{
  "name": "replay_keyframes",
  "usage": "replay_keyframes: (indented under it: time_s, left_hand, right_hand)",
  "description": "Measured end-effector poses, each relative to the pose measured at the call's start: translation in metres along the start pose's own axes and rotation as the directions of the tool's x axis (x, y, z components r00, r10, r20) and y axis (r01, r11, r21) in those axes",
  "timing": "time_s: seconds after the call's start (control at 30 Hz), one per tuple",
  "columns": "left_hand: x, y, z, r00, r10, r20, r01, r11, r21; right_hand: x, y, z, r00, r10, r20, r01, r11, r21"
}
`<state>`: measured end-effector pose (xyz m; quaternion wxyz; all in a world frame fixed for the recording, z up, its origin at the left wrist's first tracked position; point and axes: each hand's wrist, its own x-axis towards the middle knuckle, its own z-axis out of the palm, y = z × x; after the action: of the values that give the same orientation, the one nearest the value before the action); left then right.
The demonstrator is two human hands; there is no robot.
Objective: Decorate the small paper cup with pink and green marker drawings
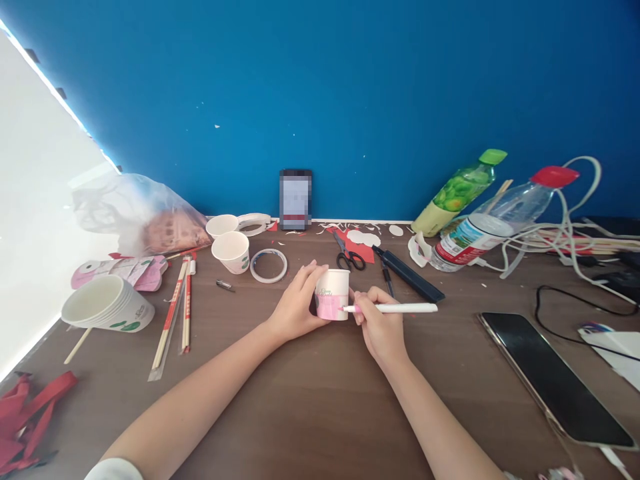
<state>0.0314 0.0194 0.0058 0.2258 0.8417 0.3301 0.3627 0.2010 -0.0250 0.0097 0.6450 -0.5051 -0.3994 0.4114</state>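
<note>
A white paper cup (pixel 334 283) stands upright in the middle of the table, its lower half coloured pink. My left hand (pixel 299 301) is wrapped round the cup's left side. In my right hand (pixel 383 327) is a white marker (pixel 407 308), gripped near its pink tip and lying almost level. The tip touches the pink area on the cup's front. Fingers of the right hand reach close to the cup's right side, partly hidden. Behind the cup lie black-handled scissors (pixel 350 259) on red paper (pixel 367 252), beside a black pen (pixel 387 279).
On the left are stacked paper cups (pixel 107 303), wrapped chopsticks (pixel 173 307), single cups (pixel 231 252) and a tape roll (pixel 269 265). A small phone (pixel 295 200) leans on the blue wall. To the right are bottles (pixel 475 233), white cables (pixel 530 243) and a large phone (pixel 555 377).
</note>
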Motion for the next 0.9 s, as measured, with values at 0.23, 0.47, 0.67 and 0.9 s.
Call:
replay_keyframes:
  time_s: [0.23,0.47,0.67,0.9]
  left_hand:
    - [0.000,0.000,0.000,1.000,-0.005,0.001,0.005,1.000,0.000]
    - [0.001,0.001,-0.001,1.000,-0.013,0.008,0.013,1.000,-0.010]
    - [0.001,0.001,0.000,1.000,-0.014,0.000,0.014,1.000,-0.016]
    - [0.001,0.001,0.000,1.000,0.017,0.013,-0.017,1.000,0.006]
  right_hand:
    - [0.000,0.003,-0.001,1.000,-0.009,0.013,0.009,1.000,-0.013]
    - [-0.002,0.002,-0.002,0.999,-0.012,0.038,0.014,0.998,-0.059]
    - [-0.003,-0.004,0.000,0.998,0.024,0.059,-0.024,1.000,-0.007]
    - [0.000,-0.013,0.008,0.994,0.095,-0.045,-0.086,0.982,0.170]
